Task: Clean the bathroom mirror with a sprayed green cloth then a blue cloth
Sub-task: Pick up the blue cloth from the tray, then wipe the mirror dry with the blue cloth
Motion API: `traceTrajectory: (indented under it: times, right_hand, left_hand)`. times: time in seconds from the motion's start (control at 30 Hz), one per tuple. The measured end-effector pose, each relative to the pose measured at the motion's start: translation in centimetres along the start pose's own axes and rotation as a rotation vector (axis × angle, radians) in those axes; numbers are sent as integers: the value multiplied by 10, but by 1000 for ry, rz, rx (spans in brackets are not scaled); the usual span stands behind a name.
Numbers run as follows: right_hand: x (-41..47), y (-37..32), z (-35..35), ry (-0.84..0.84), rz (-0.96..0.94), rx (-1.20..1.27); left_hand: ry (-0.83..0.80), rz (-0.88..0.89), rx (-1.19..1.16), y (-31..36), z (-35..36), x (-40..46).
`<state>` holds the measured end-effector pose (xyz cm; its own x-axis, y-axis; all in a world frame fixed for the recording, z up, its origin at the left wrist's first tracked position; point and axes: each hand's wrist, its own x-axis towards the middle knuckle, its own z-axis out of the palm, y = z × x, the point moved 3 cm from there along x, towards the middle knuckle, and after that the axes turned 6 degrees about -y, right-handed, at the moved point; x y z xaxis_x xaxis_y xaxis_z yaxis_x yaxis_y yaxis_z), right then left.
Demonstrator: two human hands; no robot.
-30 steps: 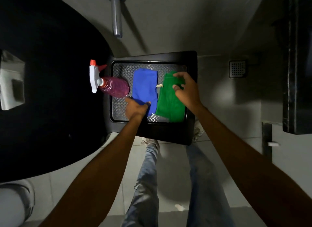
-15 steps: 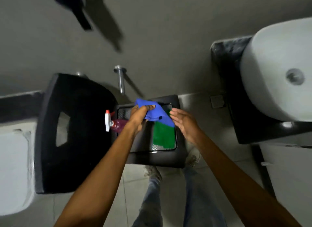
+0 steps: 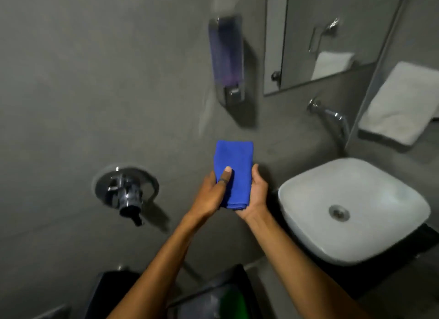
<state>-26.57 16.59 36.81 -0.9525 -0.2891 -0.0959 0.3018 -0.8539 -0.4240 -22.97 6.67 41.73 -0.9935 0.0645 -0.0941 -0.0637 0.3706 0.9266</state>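
Where the two forearms meet in the middle of the frame, a folded blue cloth [image 3: 234,174] is held upright between both hands in front of the grey wall. The left hand [image 3: 212,195] grips its left edge, with the thumb pressed flat across the front of the fabric. The right hand [image 3: 255,195] cups the right edge and the lower end from behind, its fingers mostly hidden by the cloth.

In the upper right of the frame hangs the mirror [image 3: 330,33], reflecting a towel and a metal rail. Left of it, a soap dispenser [image 3: 226,57] is fixed to the wall, blurred. A white towel [image 3: 401,102] lies at the right edge, with a tap [image 3: 332,119] just left of it above the white basin [image 3: 351,209] at the lower right. A chrome valve [image 3: 127,190] sits on the wall at the centre left.

At the bottom edge, a dark tray [image 3: 247,285] holds a blurred patch of the green cloth [image 3: 231,302].
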Motion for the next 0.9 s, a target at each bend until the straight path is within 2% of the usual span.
traceTrajectory:
  times: [0.1,0.17,0.3,0.4,0.5,0.6,0.67,0.7,0.77,0.9]
  right_hand:
    - [10,-48,22,-18,-132,62]
    - [18,-85,34,-37,-218,101]
    - [30,-166,55,-92,-380,51]
    - [45,-229,70,-130,-611,-91]
    - [72,-263,95,-165,-843,-432]
    - [121,-254,118,-168,-997,-1052]
    - [155,-236,118,-7,-1174,-1562]
    - [168,-231,116,93,-1265,-1714]
    - [186,-232,108,195,-1387,-1813]
    - [198,-260,94,268,-1483,-1850]
  left_hand:
    - [96,157,449,59,0,19]
    - [170,334,661,102,3,31]
    - [293,603,877,191,6,54]
    - [382,784,1025,255,-7,80]
    - [423,865,1140,317,-31,118]
    - [542,864,1245,371,-66,156]
    - [622,834,1373,390,-84,174]
    - [661,828,1446,394,-89,182]
    - [758,857,1542,393,-92,194]
    - [864,937,1561,390,-92,207]
